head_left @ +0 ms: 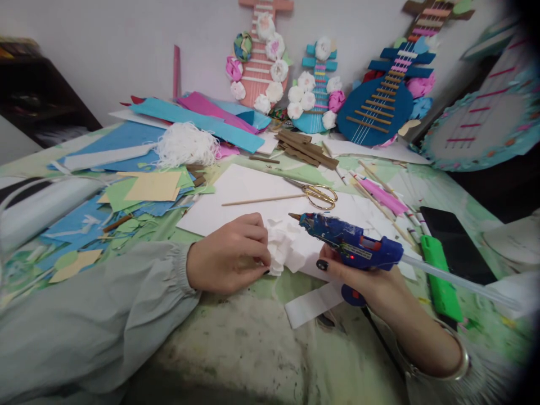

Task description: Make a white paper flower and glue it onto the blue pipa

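My right hand [371, 281] is wrapped round the handle of a blue hot glue gun [354, 242], its nozzle pointing left and a small red light lit. A long clear glue stick [455, 281] sticks out of its back. My left hand [232, 256] is closed, with fingers curled and pinching the edge of a white crumpled paper flower [280, 247]; the fingertips are partly hidden. The nozzle is above and to the right of the flower, apart from it. Below the glue gun lies a white paper strip [314, 304].
Gold-handled scissors [320, 196] and a thin wooden stick [264, 199] rest on a white sheet [240, 183]. Coloured paper scraps [147, 188] and white string [188, 145] are at left. A green utility knife [441, 278] and black phone [458, 242] lie right. Paper-decorated lutes [373, 115] lean behind.
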`<control>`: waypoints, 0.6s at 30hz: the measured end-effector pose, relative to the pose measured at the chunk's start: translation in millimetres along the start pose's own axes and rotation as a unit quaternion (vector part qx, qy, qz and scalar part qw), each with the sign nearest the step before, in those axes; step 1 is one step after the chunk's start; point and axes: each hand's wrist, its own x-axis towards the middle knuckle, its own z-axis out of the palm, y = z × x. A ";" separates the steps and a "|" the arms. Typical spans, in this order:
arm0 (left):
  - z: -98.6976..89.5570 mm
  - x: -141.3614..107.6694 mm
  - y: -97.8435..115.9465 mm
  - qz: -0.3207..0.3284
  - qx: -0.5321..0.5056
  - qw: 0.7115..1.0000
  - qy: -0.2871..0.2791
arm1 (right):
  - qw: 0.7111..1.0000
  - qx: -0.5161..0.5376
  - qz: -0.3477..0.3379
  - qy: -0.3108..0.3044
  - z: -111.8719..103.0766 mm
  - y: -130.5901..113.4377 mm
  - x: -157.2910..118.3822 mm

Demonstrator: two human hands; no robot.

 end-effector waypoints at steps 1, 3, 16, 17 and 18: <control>0.6 -0.1 -0.3 0.005 0.007 1.000 -0.002 | 1.000 0.010 -0.015 -0.008 2.5 0.5 1.3; 1.8 -0.4 -1.1 0.013 0.019 1.000 -0.006 | 0.999 0.021 -0.039 -0.015 9.2 4.0 3.8; 8.4 0.4 1.5 0.017 -0.022 0.997 0.070 | 0.982 -0.114 -0.148 -0.002 34.3 9.1 2.0; 9.1 0.6 1.6 0.015 -0.027 0.997 0.072 | 0.982 -0.116 -0.147 0.001 34.9 9.1 2.5; 9.9 0.7 1.5 0.014 -0.031 0.997 0.072 | 0.982 -0.118 -0.146 0.004 35.5 9.5 3.0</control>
